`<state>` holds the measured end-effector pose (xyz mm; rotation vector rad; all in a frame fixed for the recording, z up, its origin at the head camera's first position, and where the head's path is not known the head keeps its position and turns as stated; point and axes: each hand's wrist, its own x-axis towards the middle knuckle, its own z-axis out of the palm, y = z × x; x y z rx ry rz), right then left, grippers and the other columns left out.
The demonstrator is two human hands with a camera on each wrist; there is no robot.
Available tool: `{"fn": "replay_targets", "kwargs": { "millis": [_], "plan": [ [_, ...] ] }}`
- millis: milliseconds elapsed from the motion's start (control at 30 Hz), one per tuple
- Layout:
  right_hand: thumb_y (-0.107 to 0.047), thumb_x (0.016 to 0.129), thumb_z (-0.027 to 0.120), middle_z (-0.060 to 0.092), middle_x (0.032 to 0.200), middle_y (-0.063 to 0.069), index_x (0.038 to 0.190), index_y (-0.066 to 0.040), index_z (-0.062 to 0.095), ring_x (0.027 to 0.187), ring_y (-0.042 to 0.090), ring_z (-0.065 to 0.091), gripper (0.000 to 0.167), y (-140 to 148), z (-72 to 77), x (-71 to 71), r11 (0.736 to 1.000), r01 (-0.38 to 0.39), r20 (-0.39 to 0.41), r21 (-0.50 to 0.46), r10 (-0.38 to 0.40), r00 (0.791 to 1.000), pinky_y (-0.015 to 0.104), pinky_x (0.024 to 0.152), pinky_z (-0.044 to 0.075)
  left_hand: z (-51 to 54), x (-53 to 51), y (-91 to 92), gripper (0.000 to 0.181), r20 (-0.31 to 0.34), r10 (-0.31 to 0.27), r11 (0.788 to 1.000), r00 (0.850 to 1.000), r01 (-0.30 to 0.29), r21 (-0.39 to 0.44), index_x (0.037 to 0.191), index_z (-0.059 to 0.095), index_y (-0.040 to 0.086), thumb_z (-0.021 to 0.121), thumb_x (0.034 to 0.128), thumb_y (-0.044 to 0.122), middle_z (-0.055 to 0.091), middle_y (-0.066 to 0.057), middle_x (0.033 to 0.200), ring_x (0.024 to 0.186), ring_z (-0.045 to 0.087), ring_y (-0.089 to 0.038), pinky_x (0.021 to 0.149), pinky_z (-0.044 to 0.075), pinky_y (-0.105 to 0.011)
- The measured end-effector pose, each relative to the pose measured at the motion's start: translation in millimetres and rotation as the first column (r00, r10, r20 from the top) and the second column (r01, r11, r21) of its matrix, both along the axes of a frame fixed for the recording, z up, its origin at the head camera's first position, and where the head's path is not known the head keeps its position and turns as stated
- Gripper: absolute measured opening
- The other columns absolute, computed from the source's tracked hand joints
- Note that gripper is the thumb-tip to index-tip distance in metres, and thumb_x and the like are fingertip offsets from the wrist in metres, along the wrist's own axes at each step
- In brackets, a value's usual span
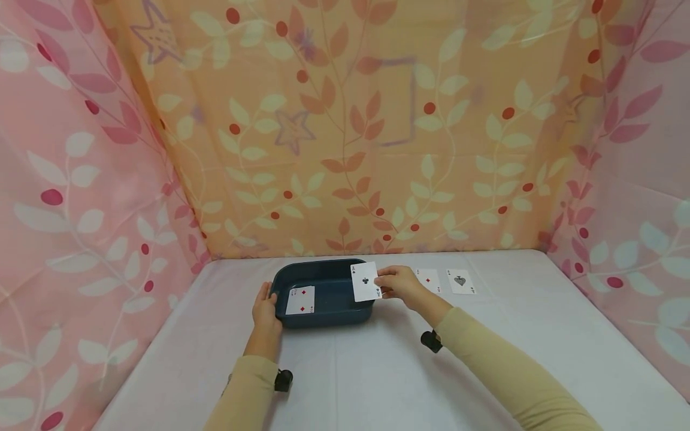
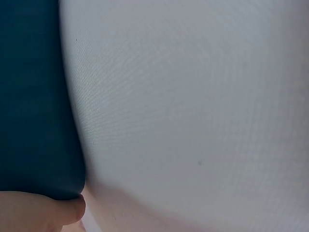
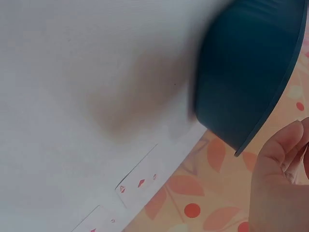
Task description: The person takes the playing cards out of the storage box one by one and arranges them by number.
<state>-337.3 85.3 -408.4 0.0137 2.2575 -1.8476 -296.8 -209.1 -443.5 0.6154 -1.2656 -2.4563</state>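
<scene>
A dark blue rectangular tray [image 1: 329, 318] stands on the white-covered table. My left hand [image 1: 266, 310] grips its left end, with the thumb by the rim; in the left wrist view one digit [image 2: 43, 210] lies against the tray wall [image 2: 34, 96]. My right hand [image 1: 401, 286] pinches an ace of clubs playing card [image 1: 365, 281] by its right edge, above the tray's right end. Inside the tray lies a card with red diamonds [image 1: 300, 300]. In the right wrist view, the right hand [image 3: 285, 179] is beside the tray [image 3: 246, 72]; its card is hidden there.
Right of the tray, an ace of diamonds [image 1: 429, 280], partly covered by the right hand, and an ace of spades [image 1: 460, 281] lie face up near the table's far edge. Patterned cloth [image 1: 345, 149] hangs behind the table and along both sides.
</scene>
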Motion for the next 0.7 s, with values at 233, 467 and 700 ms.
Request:
{"fn": "replay_targets", "kwargs": {
  "millis": [233, 467, 700],
  "plan": [
    [-0.011, 0.092, 0.067, 0.065, 0.1, 0.014, 0.121, 0.006, 0.06, 0.075, 0.02, 0.059, 0.034, 16, 1.9, 4.3, 1.0, 0.009, -0.009, -0.008, -0.01, 1.0, 0.026, 0.067, 0.056, -0.4, -1.1, -1.4, 0.054, 0.012, -0.011, 1.0, 1.0, 0.011, -0.006, 0.154, 0.024, 0.008, 0.031, 0.1019, -0.005, 0.024, -0.005, 0.159, 0.145, 0.02, -0.015, 0.116, 0.017, -0.026],
    [-0.011, 0.092, 0.066, 0.064, 0.102, 0.016, 0.12, 0.007, 0.059, 0.075, 0.021, 0.059, 0.034, 32, -2.1, 9.2, 0.999, 0.032, 0.008, -0.009, -0.032, 0.999, 0.026, 0.067, 0.056, -1.5, -1.7, -2.5, 0.054, 0.022, -0.015, 1.0, 1.0, 0.015, -0.008, 0.154, 0.024, 0.009, 0.031, 0.1024, -0.004, 0.024, -0.003, 0.159, 0.145, 0.02, -0.014, 0.115, 0.017, -0.025],
    [-0.011, 0.093, 0.064, 0.064, 0.099, 0.014, 0.121, 0.009, 0.057, 0.073, 0.019, 0.059, 0.035, 47, -4.0, 14.8, 0.999, 0.022, -0.022, -0.025, -0.023, 0.999, 0.025, 0.067, 0.055, -1.7, -2.3, -0.3, 0.053, 0.022, -0.009, 1.0, 1.0, 0.009, -0.022, 0.154, 0.024, 0.007, 0.031, 0.1022, -0.005, 0.024, -0.004, 0.159, 0.145, 0.021, -0.015, 0.116, 0.017, -0.026]
  ]
}}
